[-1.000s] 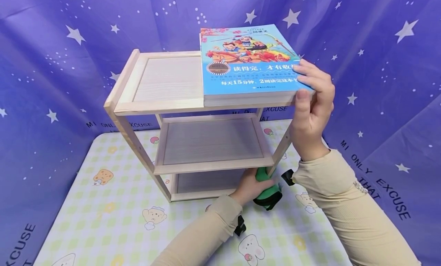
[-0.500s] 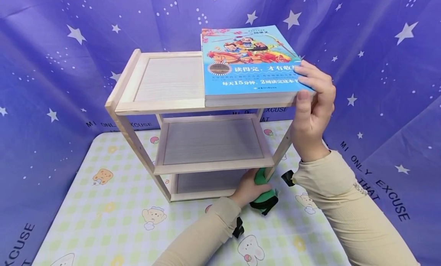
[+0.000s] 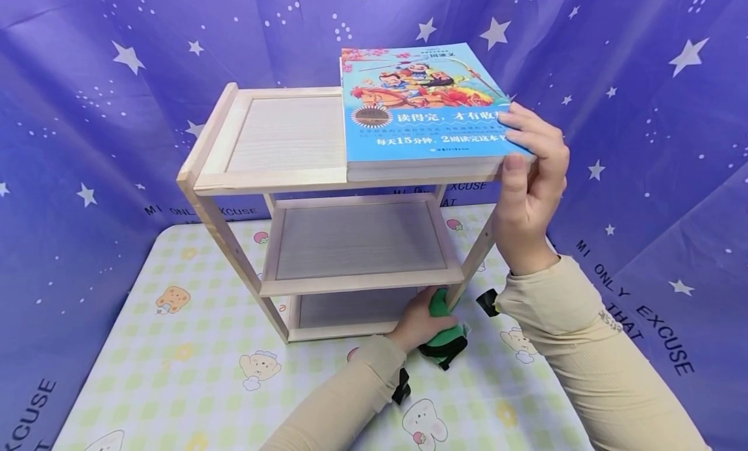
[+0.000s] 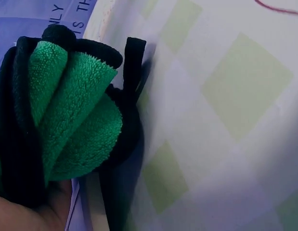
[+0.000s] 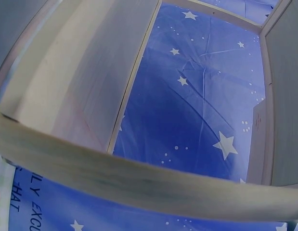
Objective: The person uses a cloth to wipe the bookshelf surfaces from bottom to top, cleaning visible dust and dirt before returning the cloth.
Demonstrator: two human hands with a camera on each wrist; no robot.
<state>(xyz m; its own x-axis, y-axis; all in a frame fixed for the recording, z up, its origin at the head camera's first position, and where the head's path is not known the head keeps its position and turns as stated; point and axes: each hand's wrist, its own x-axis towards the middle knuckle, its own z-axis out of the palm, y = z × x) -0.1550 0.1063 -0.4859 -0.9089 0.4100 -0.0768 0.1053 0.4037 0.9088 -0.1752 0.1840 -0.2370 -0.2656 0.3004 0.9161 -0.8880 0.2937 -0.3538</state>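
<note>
A three-tier wooden shelf rack [image 3: 362,285] stands on the table. My right hand [image 3: 534,185] grips its top right corner, with the thumb at the front and the fingers over the right edge of a blue paperback book [image 3: 426,126] lying on the top board. Low at the rack's front right leg, my left hand [image 3: 417,321] grips a bunched green cloth [image 3: 447,337] with black edging. In the left wrist view the cloth [image 4: 76,106] shows fleecy folds, and part of the hand [image 4: 33,214] is visible below it. The right wrist view shows the rack's wooden frame [image 5: 139,185] but not the hand.
The table [image 3: 193,386] has a green-and-white checked cover with cartoon prints. A purple curtain [image 3: 280,36] with white stars hangs behind and at both sides. The rack's middle board [image 3: 362,240] sits above the left hand.
The left hand and green cloth have shifted slightly left along the rack's lower right leg. The right hand, book and rack hold nearly still.
</note>
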